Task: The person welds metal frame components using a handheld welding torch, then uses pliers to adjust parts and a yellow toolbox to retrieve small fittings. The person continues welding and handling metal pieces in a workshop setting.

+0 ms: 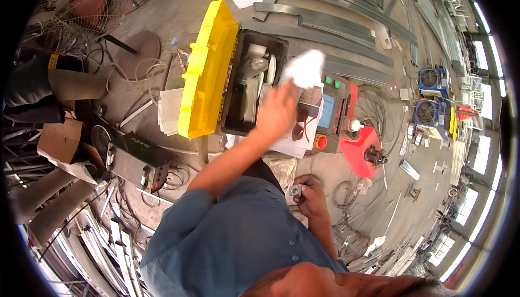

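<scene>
Workshop floor (179, 18): cluttered, metal profiles (336, 30) beyond.
Left hand (277, 112): seemingly gripping a blurred white sheet (306, 69).
Right hand (312, 197): pinching metal block (295, 190).
Progress: toolbox (208, 75) open; I judge neither piece set down yet.

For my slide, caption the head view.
Left hand at a blurred white item by an open toolbox; right hand holding a small grey piece.

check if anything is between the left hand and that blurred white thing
Nothing visible is: the left hand meets the white thing at its lower left edge. Blur hides whether it is gripped.
</scene>
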Action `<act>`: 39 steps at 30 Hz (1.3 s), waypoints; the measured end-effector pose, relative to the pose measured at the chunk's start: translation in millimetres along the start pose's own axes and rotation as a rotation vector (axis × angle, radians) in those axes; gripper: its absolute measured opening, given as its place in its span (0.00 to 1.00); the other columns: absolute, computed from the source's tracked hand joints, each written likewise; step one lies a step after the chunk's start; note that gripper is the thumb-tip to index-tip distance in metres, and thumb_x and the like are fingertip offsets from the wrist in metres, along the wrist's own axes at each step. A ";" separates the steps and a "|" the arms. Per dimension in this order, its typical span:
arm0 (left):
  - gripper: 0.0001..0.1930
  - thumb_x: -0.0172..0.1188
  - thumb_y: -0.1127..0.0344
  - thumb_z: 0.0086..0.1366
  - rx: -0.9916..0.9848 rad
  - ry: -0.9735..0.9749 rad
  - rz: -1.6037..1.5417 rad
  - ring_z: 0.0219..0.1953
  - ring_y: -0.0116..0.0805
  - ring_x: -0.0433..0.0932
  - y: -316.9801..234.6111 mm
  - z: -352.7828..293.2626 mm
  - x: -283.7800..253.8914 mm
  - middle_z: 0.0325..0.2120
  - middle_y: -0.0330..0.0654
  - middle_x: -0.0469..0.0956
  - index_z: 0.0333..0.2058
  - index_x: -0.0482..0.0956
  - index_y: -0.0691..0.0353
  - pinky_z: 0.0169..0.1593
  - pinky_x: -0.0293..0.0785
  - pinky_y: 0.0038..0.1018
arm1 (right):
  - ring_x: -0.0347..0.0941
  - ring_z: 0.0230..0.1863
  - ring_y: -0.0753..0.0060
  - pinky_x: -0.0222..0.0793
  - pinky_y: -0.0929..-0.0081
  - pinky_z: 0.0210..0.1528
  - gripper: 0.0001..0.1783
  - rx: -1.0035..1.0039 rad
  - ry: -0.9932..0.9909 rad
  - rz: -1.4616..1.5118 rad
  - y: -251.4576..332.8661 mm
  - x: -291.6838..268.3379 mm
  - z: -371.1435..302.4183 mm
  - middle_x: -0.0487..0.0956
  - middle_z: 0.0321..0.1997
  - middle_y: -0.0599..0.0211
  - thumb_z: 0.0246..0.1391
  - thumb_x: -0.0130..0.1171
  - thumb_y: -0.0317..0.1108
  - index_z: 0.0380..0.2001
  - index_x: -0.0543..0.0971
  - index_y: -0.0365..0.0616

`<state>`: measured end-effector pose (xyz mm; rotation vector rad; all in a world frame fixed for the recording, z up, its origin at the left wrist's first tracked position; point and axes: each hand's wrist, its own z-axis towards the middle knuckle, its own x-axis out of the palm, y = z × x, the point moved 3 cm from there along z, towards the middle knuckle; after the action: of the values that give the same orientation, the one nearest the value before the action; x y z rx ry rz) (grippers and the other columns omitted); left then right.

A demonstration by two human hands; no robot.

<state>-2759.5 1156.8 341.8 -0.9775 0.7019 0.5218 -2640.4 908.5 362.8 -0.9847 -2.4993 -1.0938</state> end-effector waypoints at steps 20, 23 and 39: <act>0.26 0.64 0.74 0.58 -0.350 -0.331 -0.022 0.55 0.47 0.77 92.2 -28.7 -197.9 0.56 0.49 0.76 0.57 0.76 0.61 0.55 0.75 0.36 | 0.75 0.27 0.77 0.74 0.80 0.30 0.07 0.052 -0.027 0.008 -8.0 -0.9 2.6 0.81 0.34 0.66 0.62 0.60 0.28 0.42 0.76 0.39; 0.24 0.61 0.67 0.67 -0.685 -0.264 -0.155 0.57 0.43 0.77 144.9 -59.5 -214.3 0.55 0.51 0.77 0.61 0.73 0.66 0.57 0.73 0.33 | 0.75 0.27 0.77 0.74 0.80 0.30 0.07 0.074 -0.018 0.004 -12.0 -1.1 5.6 0.80 0.34 0.67 0.62 0.59 0.28 0.43 0.76 0.40; 0.26 0.62 0.67 0.64 -0.279 0.411 -0.353 0.51 0.49 0.78 17.6 -75.0 -53.6 0.53 0.54 0.76 0.60 0.71 0.69 0.49 0.75 0.38 | 0.72 0.31 0.81 0.67 0.81 0.30 0.09 -0.125 0.139 0.247 15.1 -19.1 -23.1 0.78 0.35 0.74 0.61 0.58 0.29 0.44 0.77 0.43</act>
<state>-2829.6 1094.5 343.5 -1.4612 0.8101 0.1045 -2617.2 890.0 378.5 -1.1711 -2.1545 -1.2050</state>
